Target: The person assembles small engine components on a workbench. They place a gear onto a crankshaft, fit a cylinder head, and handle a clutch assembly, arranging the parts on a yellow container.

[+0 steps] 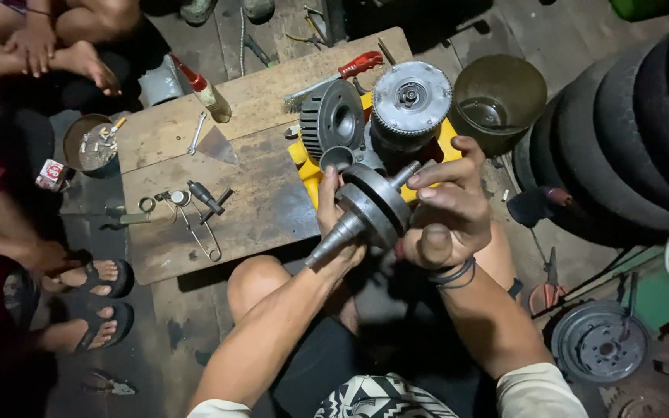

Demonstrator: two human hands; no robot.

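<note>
I've got the crankshaft point(369, 207) up over the wooden board point(257, 193), both hands closed on it: left hand point(333, 207) at the webs, right hand point(447, 209) nearer the upper-right shaft end. Long axis runs lower-left to upper-right.

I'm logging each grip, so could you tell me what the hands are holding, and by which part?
Both hands hold a grey metal crankshaft: the left hand grips the webs' left edge, the right hand the right side, near the upper shaft.
</note>
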